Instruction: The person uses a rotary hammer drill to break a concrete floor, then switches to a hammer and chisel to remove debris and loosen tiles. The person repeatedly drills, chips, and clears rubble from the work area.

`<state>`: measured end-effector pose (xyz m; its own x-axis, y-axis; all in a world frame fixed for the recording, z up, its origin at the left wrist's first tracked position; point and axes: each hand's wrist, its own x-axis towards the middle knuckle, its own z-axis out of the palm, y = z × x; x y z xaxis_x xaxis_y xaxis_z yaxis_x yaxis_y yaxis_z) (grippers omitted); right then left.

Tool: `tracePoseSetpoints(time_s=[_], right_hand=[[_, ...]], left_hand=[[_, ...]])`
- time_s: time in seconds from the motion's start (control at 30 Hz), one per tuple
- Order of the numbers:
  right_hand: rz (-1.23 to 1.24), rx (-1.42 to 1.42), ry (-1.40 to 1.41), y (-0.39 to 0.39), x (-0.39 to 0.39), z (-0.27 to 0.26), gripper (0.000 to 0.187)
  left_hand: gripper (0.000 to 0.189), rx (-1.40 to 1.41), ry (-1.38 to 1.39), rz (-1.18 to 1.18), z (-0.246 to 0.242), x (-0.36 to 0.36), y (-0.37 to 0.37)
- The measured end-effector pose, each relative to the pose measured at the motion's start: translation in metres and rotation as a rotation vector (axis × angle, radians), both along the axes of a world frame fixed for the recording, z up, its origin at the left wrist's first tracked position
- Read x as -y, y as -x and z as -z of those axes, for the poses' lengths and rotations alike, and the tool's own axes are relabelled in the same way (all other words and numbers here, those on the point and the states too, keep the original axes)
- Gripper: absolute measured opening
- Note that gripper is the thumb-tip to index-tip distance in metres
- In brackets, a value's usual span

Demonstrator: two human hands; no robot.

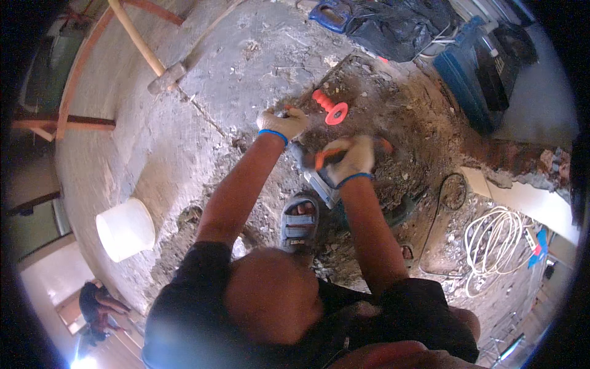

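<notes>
My left hand (282, 122), in a pale glove with a blue cuff, is closed around something small, mostly hidden in its fingers. To its right, a red plastic chisel hand guard (330, 107) lies on the dug-up, rubble-strewn ground, its round flange towards me. My right hand (355, 161), in a matching glove, grips an orange-and-black tool (326, 157), blurred, so its kind is unclear. Below and left of that hand, a silver-grey metal piece (322, 189) points towards the sandalled foot (299, 219); whether it belongs to the held tool cannot be told.
A sledgehammer (167, 78) rests at the upper left, above a white bucket (125, 229). A blue-handled saw (329, 16), black plastic bag (396, 27) and blue toolbox (470, 78) lie at the top right. A coiled white cable (495, 244) is right. Another person (101, 311) bends, lower left.
</notes>
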<state>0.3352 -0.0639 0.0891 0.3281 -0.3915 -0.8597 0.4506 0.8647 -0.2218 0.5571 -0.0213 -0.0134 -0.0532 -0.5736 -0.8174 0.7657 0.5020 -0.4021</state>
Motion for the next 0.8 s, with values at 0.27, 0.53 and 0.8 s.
tracePoseSetpoints(time_s=[0.27,0.53,0.8], right_hand=[[0.096,0.683,-0.450,0.051,0.005,0.043,0.020],[0.065,0.179,0.065,0.121,0.050,0.035,0.017],[-0.371,-0.332,0.415,0.138,0.069,0.046,0.028]], left_hand=[[0.054,0.042,-0.036,-0.014,-0.015,-0.003,0.003],[0.040,0.046,-0.053,0.020,-0.011,-0.002,0.008],[0.028,1.303,-0.450,0.801,-0.021,-0.052,0.095]])
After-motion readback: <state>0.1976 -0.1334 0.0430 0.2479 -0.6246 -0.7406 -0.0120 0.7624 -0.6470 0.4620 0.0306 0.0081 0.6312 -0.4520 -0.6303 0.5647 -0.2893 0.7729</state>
